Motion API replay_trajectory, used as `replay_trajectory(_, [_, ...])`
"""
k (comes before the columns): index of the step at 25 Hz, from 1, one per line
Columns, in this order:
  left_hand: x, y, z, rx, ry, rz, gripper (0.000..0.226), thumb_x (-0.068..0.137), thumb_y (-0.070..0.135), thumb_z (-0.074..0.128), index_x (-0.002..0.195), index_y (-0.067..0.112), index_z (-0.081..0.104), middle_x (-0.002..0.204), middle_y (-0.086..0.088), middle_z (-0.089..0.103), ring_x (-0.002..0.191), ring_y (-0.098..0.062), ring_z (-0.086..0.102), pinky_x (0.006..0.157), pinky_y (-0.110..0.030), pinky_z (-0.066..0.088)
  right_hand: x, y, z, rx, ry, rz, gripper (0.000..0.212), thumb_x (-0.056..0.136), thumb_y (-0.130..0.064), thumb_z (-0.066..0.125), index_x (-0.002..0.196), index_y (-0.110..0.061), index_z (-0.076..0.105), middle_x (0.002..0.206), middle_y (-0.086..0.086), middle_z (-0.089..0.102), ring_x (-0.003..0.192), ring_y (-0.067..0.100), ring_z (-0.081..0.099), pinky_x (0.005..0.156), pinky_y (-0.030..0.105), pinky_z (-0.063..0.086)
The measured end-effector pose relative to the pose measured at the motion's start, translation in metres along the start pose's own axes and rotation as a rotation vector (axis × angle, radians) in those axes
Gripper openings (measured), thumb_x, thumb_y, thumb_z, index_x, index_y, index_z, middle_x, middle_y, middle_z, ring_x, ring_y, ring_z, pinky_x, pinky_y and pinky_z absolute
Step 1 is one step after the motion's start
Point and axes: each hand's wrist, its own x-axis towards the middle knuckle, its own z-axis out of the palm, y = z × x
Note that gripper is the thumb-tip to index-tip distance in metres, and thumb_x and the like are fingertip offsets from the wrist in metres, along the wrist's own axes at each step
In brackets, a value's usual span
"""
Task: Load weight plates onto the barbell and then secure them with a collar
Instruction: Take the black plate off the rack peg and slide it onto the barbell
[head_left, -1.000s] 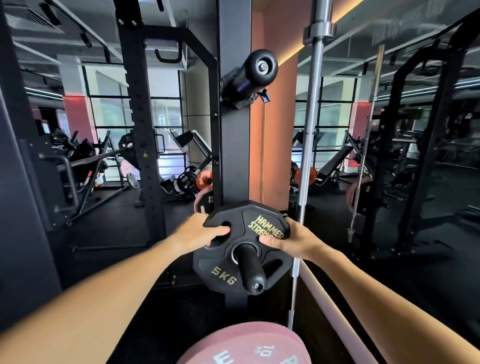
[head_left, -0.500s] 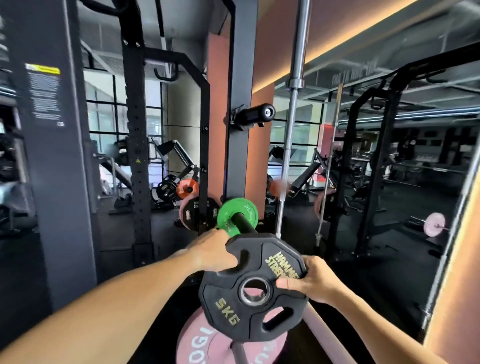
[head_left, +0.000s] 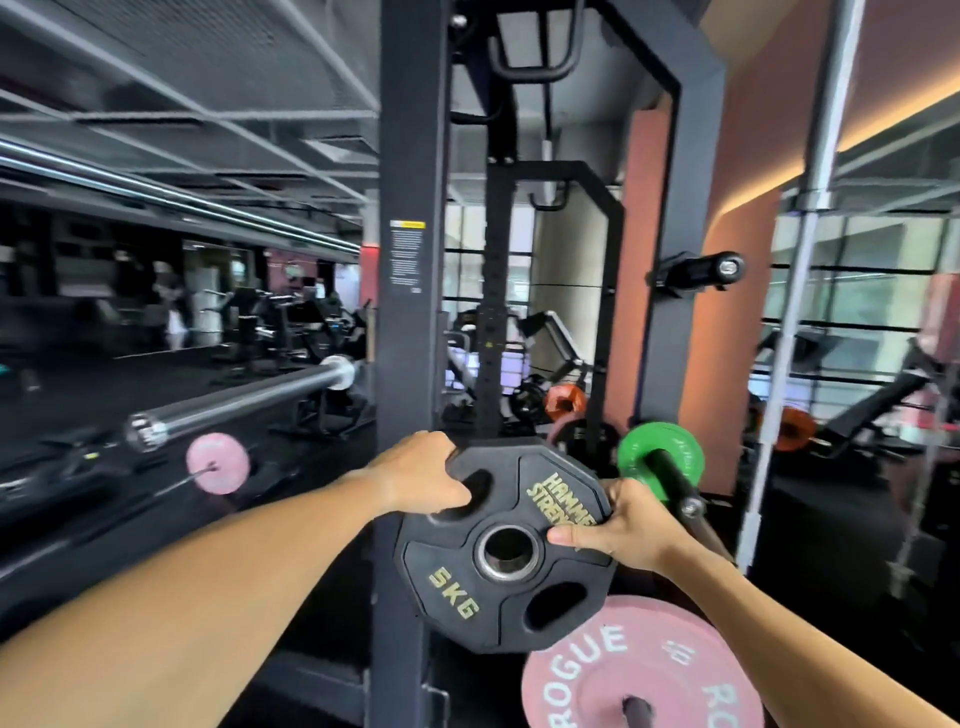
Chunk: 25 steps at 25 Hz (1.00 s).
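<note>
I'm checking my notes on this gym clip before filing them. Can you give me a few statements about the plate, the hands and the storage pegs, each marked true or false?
1. Both hands hold the black plate. True: the left hand and the right hand grip it.
2. The black plate is marked 10 KG. False: it reads 5 KG.
3. A peg passes through the black plate's centre hole. False: the hole is empty.
4. The green plate sits on a black peg. True.
5. The pink plate reads ROGUE. True.
</note>
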Motion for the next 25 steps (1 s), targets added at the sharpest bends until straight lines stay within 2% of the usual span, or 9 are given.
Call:
replay_trajectory(3, [-0.042,-0.037,-0.038,0.041,0.028,-0.112,0.023,0.057,0.028,0.062,0.045,0.021,0.044,0.037,0.012,0.045,0.037,-0.010,0.041,0.040,-0.021,0.028,0.024,-0.032,0.049,0.034,-0.104,-0.065,0.053,0.051,-0.061,0.093,0.086,-0.024,0.078,0.082,-0.003,0.080,0.077,0.013,0.076,0.074,0.036,0.062])
replay_trajectory(5, [-0.070,-0.060,-0.063,0.108,0.067,-0.214,0.024,0.057,0.030,0.062,0.048,0.021,0.041,0.035,0.013,0.046,0.033,-0.005,0.038,0.047,-0.023,0.031,0.038,-0.055,0.084,0.064,-0.165,-0.098,0.049,0.053,-0.058,0.094,0.085,-0.025,0.079,0.083,-0.004,0.080,0.079,0.012,0.077,0.074,0.033,0.062])
replay_trajectory(7, [-0.093,-0.089,-0.087,0.119,0.087,-0.285,0.028,0.058,0.032,0.063,0.055,0.023,0.037,0.044,0.010,0.048,0.037,-0.007,0.040,0.052,-0.027,0.032,0.056,-0.080,0.117,0.079,-0.227,-0.122,0.048,0.054,-0.056,0.094,0.086,-0.024,0.079,0.083,-0.003,0.080,0.080,0.013,0.077,0.076,0.033,0.063])
replay_trajectory(9, [-0.108,-0.118,-0.108,0.110,0.102,-0.314,0.026,0.065,0.033,0.066,0.063,0.016,0.045,0.059,0.002,0.056,0.049,-0.016,0.049,0.052,-0.031,0.035,0.073,-0.103,0.146,0.067,-0.259,-0.155,0.050,0.053,-0.057,0.094,0.085,-0.021,0.079,0.082,-0.003,0.080,0.080,0.012,0.077,0.077,0.034,0.063])
replay_trajectory(11, [-0.119,-0.145,-0.128,0.089,0.134,-0.327,0.029,0.074,0.033,0.068,0.070,0.010,0.052,0.065,-0.004,0.060,0.054,-0.020,0.055,0.053,-0.034,0.038,0.089,-0.126,0.171,0.050,-0.272,-0.175,0.055,0.052,-0.060,0.093,0.084,-0.018,0.078,0.077,-0.003,0.079,0.076,0.011,0.077,0.073,0.033,0.062])
replay_trajectory(16, [-0.123,-0.220,-0.177,0.032,0.158,-0.260,0.026,0.076,0.018,0.069,0.057,0.008,0.055,0.056,-0.004,0.055,0.052,-0.020,0.048,0.056,-0.031,0.034,0.138,-0.178,0.232,-0.006,-0.277,-0.199,0.057,0.053,-0.064,0.090,0.085,-0.019,0.077,0.076,-0.005,0.079,0.074,0.009,0.076,0.072,0.032,0.062])
replay_trajectory(20, [-0.106,-0.281,-0.211,0.002,0.122,-0.207,0.027,0.078,0.014,0.066,0.064,-0.004,0.051,0.060,-0.009,0.050,0.055,-0.020,0.045,0.059,-0.034,0.035,0.172,-0.205,0.276,-0.046,-0.218,-0.159,0.052,0.053,-0.067,0.088,0.081,-0.024,0.076,0.073,-0.009,0.078,0.068,0.003,0.073,0.061,0.025,0.054])
replay_trajectory(23, [-0.094,-0.320,-0.232,-0.029,0.117,-0.169,0.024,0.071,0.011,0.066,0.055,0.010,0.049,0.055,-0.005,0.049,0.051,-0.019,0.046,0.055,-0.033,0.038,0.192,-0.224,0.306,-0.095,-0.140,-0.146,0.066,0.049,-0.075,0.085,0.077,-0.016,0.073,0.068,-0.008,0.076,0.059,0.007,0.069,0.057,0.030,0.052])
replay_trajectory(25, [-0.087,-0.336,-0.241,-0.034,0.129,-0.138,0.027,0.068,0.010,0.066,0.051,0.017,0.046,0.051,0.001,0.049,0.048,-0.017,0.045,0.054,-0.030,0.036,0.200,-0.233,0.316,-0.131,-0.099,-0.140,0.070,0.048,-0.077,0.083,0.072,-0.014,0.070,0.063,-0.008,0.074,0.051,0.008,0.062,0.050,0.025,0.044])
